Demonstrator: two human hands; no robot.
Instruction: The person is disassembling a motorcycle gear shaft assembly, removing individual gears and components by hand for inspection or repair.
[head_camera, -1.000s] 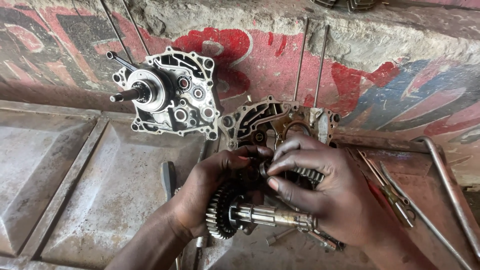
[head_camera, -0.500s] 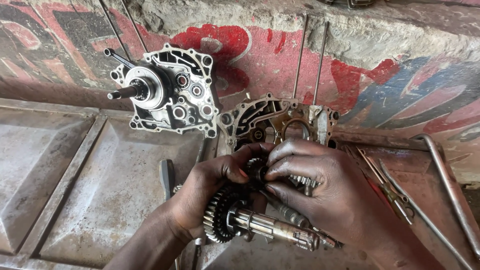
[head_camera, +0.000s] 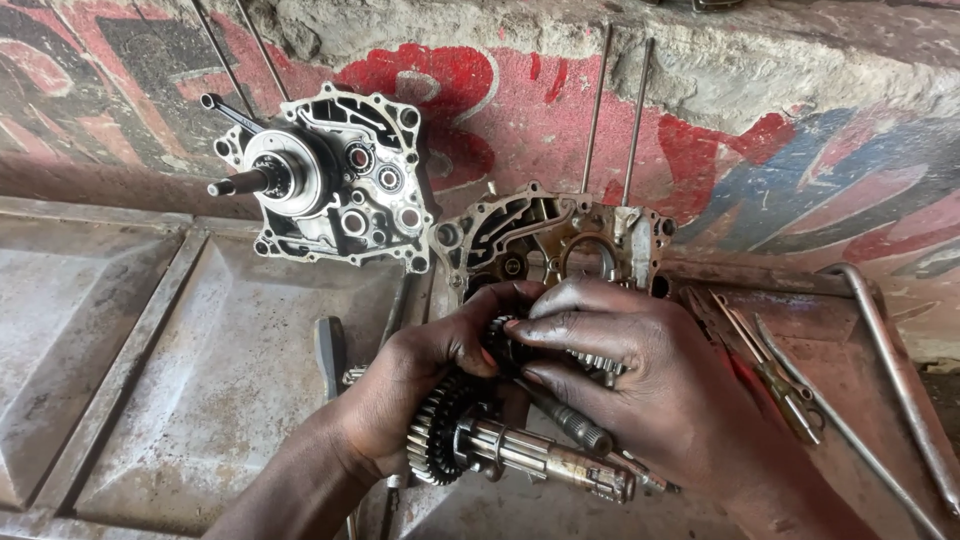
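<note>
My left hand (head_camera: 420, 395) cradles a greasy gear shaft assembly (head_camera: 500, 450), a splined steel shaft with toothed gears, pointing down to the right. My right hand (head_camera: 640, 370) presses its fingers onto a second cluster of gears (head_camera: 597, 364) beside the first, with a second shaft end (head_camera: 580, 428) poking out below its fingers. Both hands are closed around the gear sets, close in front of an open engine crankcase half (head_camera: 540, 235) that stands against the wall.
Another crankcase half with a crankshaft (head_camera: 325, 185) leans on the painted wall at the left. Two long studs (head_camera: 615, 110) rise from the nearer case. Pliers (head_camera: 775, 375) and a bent metal rod (head_camera: 895, 380) lie right. A dark tool handle (head_camera: 328, 355) lies on the dented metal sheet (head_camera: 150, 370).
The gear shaft has tilted more downward to the right in my left hand. My right-hand fingers have shifted slightly over the second gear cluster.
</note>
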